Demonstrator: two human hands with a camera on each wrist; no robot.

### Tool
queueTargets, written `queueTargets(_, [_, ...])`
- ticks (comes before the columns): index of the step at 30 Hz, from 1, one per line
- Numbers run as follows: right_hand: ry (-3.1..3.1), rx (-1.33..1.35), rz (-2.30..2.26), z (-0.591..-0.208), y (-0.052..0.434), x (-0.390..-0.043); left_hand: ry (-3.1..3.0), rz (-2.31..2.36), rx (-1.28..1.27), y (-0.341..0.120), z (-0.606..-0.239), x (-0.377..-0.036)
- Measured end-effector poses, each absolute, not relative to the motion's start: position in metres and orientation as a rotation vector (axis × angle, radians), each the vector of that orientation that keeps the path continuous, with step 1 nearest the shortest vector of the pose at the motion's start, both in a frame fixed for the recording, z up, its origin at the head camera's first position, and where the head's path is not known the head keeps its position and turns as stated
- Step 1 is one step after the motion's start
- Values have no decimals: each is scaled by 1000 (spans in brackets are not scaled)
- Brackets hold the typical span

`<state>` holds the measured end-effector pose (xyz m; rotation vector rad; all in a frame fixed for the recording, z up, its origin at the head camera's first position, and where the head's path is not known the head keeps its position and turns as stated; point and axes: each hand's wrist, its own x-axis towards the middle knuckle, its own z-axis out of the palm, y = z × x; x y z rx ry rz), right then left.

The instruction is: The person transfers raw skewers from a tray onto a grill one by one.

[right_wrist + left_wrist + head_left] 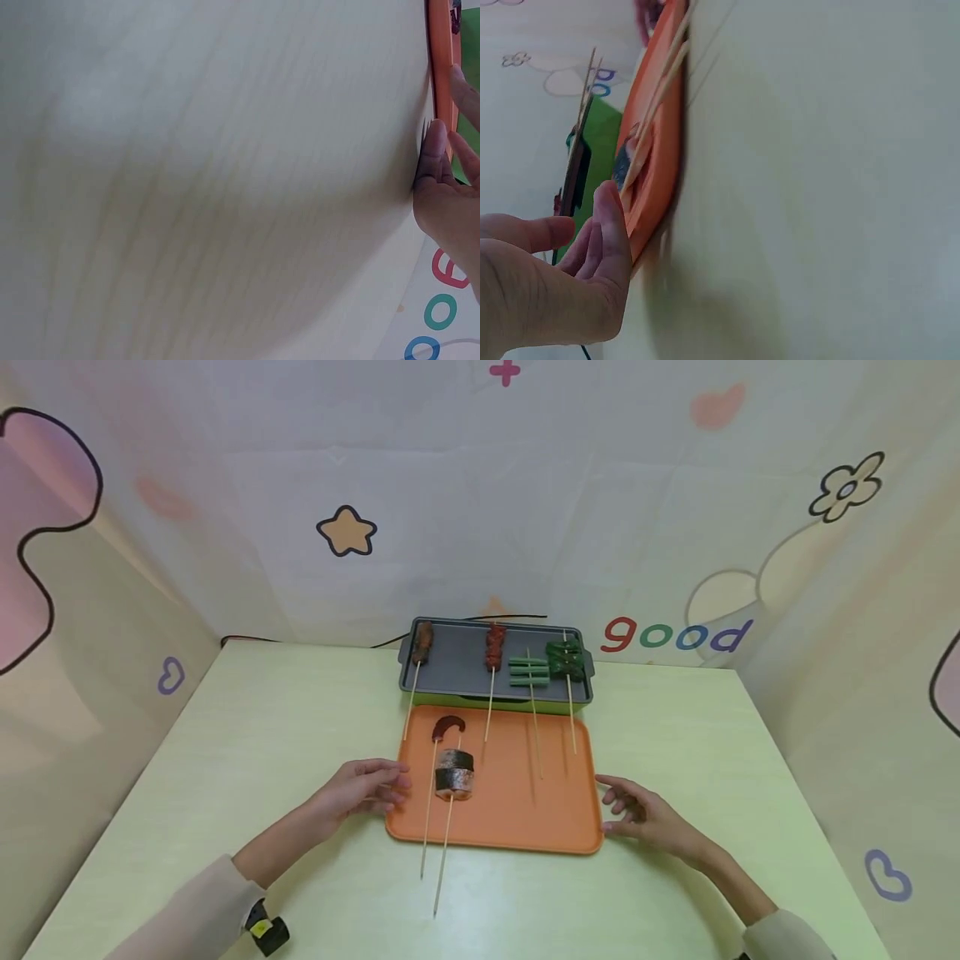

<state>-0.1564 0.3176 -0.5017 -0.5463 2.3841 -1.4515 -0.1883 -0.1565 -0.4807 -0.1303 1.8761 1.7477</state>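
An orange tray (517,827) lies on the pale green table in front of a grey grill pan (457,668). On the tray lie a dark-wrapped roll skewer (454,773) and a dark red curved piece (447,727) on a stick. My left hand (392,785) rests at the tray's left edge, fingers relaxed and touching the rim; the left wrist view shows the hand (592,232) beside the tray rim (656,172). My right hand (617,810) sits at the tray's right edge, loosely spread. In the right wrist view its thumb (433,154) touches the rim (440,75).
On the grill lie a brown meat skewer (422,643), a red meat skewer (494,646), a green bean skewer (528,671) and a leafy green skewer (565,660), sticks reaching over the tray. Printed cloth walls enclose the table. A black cable (247,638) runs behind the grill.
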Motion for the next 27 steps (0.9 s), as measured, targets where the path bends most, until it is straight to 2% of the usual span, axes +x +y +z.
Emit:
queueTargets(5, [2378,-554,-1456,-502,320,-155,1813,1715,-16,-155,-484,-163])
queueTargets(14, [2376,-533,-1458,-500,320,-154,1772,1662,39,-150,-484,-132])
queueTargets(27, [2381,-531,-1453,-505,319,-158,1646,1712,14,-139,-493,-120])
